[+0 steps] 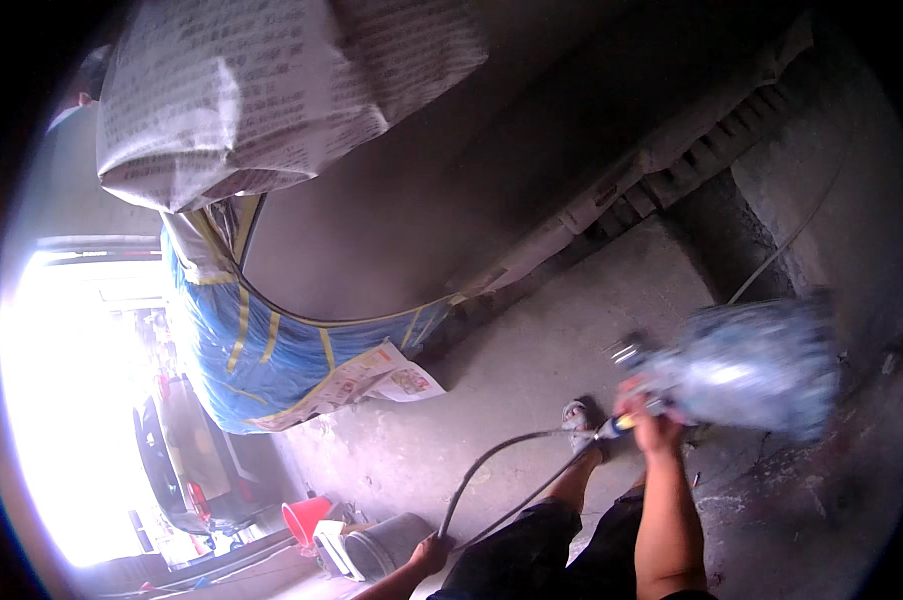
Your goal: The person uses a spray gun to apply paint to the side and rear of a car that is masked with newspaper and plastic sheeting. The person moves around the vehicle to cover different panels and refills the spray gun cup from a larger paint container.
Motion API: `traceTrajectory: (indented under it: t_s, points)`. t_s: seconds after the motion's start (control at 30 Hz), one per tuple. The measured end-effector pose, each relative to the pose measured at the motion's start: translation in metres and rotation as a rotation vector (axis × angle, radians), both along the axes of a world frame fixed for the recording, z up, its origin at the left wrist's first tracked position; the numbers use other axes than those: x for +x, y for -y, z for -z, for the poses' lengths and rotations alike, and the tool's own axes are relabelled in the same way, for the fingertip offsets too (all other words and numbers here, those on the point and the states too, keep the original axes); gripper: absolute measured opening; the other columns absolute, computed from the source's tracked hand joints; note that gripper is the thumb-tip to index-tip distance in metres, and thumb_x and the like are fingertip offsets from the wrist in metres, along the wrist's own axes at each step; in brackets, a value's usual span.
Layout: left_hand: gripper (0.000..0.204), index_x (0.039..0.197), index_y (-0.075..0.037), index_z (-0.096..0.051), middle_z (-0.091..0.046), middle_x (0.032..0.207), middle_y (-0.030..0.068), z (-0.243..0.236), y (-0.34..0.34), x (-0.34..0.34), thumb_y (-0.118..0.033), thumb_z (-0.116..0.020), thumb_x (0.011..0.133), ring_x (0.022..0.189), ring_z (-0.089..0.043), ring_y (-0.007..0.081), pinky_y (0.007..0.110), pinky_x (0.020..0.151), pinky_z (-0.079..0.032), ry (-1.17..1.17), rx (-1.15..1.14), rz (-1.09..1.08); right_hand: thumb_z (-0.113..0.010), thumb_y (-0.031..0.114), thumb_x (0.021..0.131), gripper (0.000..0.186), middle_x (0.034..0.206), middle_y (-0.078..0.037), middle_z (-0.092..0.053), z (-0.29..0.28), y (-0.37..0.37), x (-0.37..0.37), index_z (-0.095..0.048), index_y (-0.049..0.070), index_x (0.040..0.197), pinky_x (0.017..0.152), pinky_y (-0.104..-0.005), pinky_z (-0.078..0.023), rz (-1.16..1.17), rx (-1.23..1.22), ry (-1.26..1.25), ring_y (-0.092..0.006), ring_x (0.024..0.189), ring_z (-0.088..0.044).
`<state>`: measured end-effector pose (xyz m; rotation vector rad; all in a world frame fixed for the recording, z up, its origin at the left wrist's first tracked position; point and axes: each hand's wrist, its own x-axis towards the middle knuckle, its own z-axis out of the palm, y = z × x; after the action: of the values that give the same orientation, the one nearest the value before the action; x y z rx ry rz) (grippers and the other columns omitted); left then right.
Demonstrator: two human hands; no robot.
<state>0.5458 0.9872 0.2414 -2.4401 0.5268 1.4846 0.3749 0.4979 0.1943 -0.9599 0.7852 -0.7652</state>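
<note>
My right hand (656, 425) is closed around the grip of a paint spray gun (628, 354), out over the floor to the right. Attached to or hanging from the gun is a pale, bluish, translucent container (761, 368); motion smears it, so whether it is a cup or a wrapped one is unclear. An air hose (516, 438) joins the handle and loops down to my left hand (432, 553), whose fingers wrap round it. Across from me stands a grey vehicle body panel (371, 245), edged with yellow tape and blue masking film (206, 345).
Printed masking paper (261, 100) juts from the panel overhead; another paper sheet (401, 375) hangs low. A red bucket (306, 518) and dark bin (386, 545) stand lower left. A floor trench (736, 235) runs beyond the gun. A car (186, 460) shows through the bright doorway.
</note>
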Motion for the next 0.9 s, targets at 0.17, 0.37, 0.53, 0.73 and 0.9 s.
traceTrajectory:
  t_s: [0.17,0.37,0.53,0.73,0.9]
  points:
    - [0.020,0.093,-0.009,-0.058,-0.058,0.093,0.0182,-0.018,0.035,-0.002,-0.014,-0.042,0.083,0.088,-0.058,0.0342,0.044,0.072,-0.047,-0.087,-0.024,0.396,-0.051,0.029,0.089,0.042,0.113,-0.004,-0.052,-0.049,0.053,-0.025,-0.037,0.011,0.125,0.066,-0.0217,-0.041,0.641,0.112,-0.162,-0.0111,0.081,-0.045]
    - [0.021,0.097,-0.012,-0.057,-0.057,0.095,0.0153,-0.029,0.047,0.004,-0.013,-0.044,0.080,0.087,-0.059,0.0326,0.043,0.070,-0.051,-0.074,-0.025,0.240,-0.051,0.028,0.086,0.033,0.094,-0.008,-0.057,-0.051,-0.020,-0.031,-0.049,0.007,0.111,0.063,-0.0293,-0.044,0.002,0.067,0.005,-0.0140,0.075,-0.052]
    - [0.018,0.094,-0.011,-0.056,-0.056,0.094,0.0168,-0.014,0.001,0.019,-0.014,-0.044,0.080,0.088,-0.058,0.0329,0.043,0.069,-0.051,-0.079,0.078,0.595,-0.053,0.027,0.084,0.021,0.079,-0.008,-0.058,-0.086,-0.054,0.018,-0.059,0.007,0.084,0.063,-0.0315,-0.045,-0.313,-0.277,0.066,-0.0183,0.070,-0.054]
    - [0.015,0.091,-0.011,-0.054,-0.057,0.089,0.0154,-0.014,0.004,0.024,-0.015,-0.048,0.079,0.090,-0.057,0.0309,0.042,0.066,-0.052,-0.015,-0.039,0.551,-0.052,0.024,0.087,0.026,0.090,-0.010,-0.060,-0.090,-0.043,-0.013,-0.051,0.004,0.104,0.057,-0.0273,-0.048,0.040,0.092,-0.013,-0.0136,0.061,-0.056]
    - [0.015,0.092,-0.011,-0.054,-0.056,0.090,0.0157,-0.018,0.037,0.014,-0.015,-0.047,0.079,0.089,-0.057,0.0312,0.043,0.066,-0.052,-0.094,-0.116,0.583,-0.052,0.034,0.088,0.037,0.099,0.002,-0.055,-0.108,0.022,-0.089,-0.048,0.011,0.116,0.056,-0.0201,-0.040,0.605,0.198,-0.344,-0.0076,0.068,-0.046]
